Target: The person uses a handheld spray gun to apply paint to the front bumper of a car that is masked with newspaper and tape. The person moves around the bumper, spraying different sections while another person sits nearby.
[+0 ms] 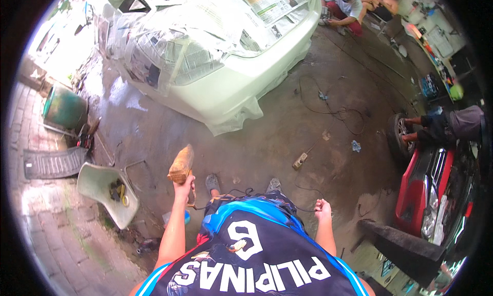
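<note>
My left hand (185, 187) is closed round the handle of a dusty orange-tan power tool (181, 165), its blunt body pointing forward. Its exact kind does not show. A dark cord (304, 209) runs across in front of my waist and reaches my right hand (322, 209), whose fingers are curled closed on it. Ahead of me, apart from both hands, stands a pale car body (236, 90), its windows covered with newspaper (195, 59) and plastic sheeting.
Left are a pale plastic chair (110, 188) with small items on its seat, and a green drum (64, 108). A cable (334, 112) and an extension socket (299, 161) lie on the floor. Right are a wheel (399, 136), red bumper (411, 193) and people (349, 5).
</note>
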`<state>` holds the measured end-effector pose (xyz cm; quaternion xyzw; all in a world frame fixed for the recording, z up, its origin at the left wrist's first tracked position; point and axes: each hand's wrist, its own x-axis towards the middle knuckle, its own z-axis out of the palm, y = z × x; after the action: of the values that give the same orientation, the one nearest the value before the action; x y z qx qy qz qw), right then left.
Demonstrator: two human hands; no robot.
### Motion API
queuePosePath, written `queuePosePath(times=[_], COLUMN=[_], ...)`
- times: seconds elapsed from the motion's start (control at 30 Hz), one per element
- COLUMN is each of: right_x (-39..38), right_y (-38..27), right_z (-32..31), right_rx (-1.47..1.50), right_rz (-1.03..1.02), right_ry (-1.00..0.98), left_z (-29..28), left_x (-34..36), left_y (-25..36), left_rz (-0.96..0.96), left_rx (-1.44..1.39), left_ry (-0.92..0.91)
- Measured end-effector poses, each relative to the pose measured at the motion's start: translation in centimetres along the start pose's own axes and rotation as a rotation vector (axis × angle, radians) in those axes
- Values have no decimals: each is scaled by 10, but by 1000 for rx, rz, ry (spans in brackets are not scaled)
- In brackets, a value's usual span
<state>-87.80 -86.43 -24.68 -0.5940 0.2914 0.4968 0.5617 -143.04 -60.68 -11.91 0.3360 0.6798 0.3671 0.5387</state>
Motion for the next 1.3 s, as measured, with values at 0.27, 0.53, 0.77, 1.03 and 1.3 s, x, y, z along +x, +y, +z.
queuePosePath(times=[0.27, 0.53, 0.77, 1.03, 1.3], right_x=[-52, -102, -134, -188, -207], right_y=[95, 143, 181, 159, 129], right_z=[62, 85, 63, 44, 84], right_rx=[211, 258, 171, 105, -105], right_rz=[80, 6, -39, 49, -186], right_ry=[54, 29, 194, 90, 105], left_z=[-53, -93, -139, -248, -153], left_x=[45, 73, 107, 250, 190], left_y=[-24, -34, -38, 14, -51], left_rz=[362, 514, 422, 18, -47], left_rx=[674, 884, 447, -422, -252], left_ry=[-416, -636, -642, 299, -189])
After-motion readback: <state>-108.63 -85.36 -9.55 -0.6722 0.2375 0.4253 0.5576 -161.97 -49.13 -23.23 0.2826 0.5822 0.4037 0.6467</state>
